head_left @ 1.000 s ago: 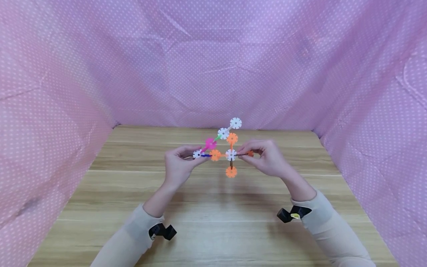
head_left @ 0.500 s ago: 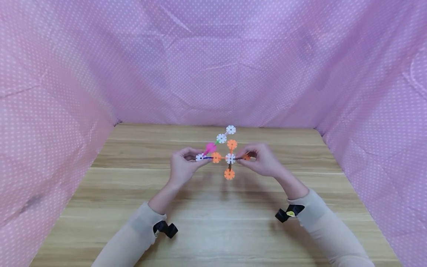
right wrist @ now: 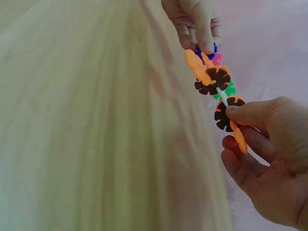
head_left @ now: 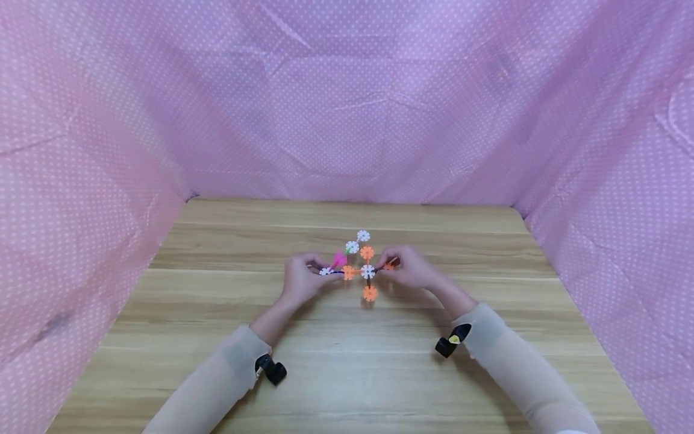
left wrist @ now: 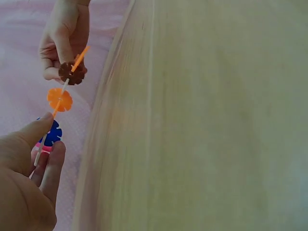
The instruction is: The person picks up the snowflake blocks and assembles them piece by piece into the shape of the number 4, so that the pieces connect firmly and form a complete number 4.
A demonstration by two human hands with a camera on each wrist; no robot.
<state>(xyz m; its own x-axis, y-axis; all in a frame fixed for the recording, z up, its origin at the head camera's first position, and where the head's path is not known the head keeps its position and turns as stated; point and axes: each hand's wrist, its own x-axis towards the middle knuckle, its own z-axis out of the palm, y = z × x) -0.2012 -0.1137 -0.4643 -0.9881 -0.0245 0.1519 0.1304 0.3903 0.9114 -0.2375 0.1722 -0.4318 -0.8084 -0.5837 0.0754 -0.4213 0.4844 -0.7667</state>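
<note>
Between both hands is an assembly of notched plastic snowflake discs joined edge to edge. Its white hub disc (head_left: 367, 272) carries an orange disc (head_left: 370, 293) on the near side and another orange disc (head_left: 367, 252) on the far side. A slanting branch runs from the left end through a pink disc (head_left: 339, 260) to a white disc (head_left: 363, 235). My left hand (head_left: 303, 280) pinches a blue disc (left wrist: 54, 134) between thumb and fingers. With thumb and fingers, my right hand (head_left: 408, 268) pinches a brown disc (right wrist: 222, 118), an orange disc (right wrist: 239, 137) sticking out beside it.
A wood-grain table (head_left: 347, 374) lies below the hands. Pink dotted cloth (head_left: 347, 120) hangs behind it and along both sides. Each sleeved wrist wears a black camera, one on the left (head_left: 275, 372) and one on the right (head_left: 447, 346).
Both hands have lowered the disc assembly toward the table, and it appears smaller in the head view. The slanting branch has sunk most. Both hands keep their pinch.
</note>
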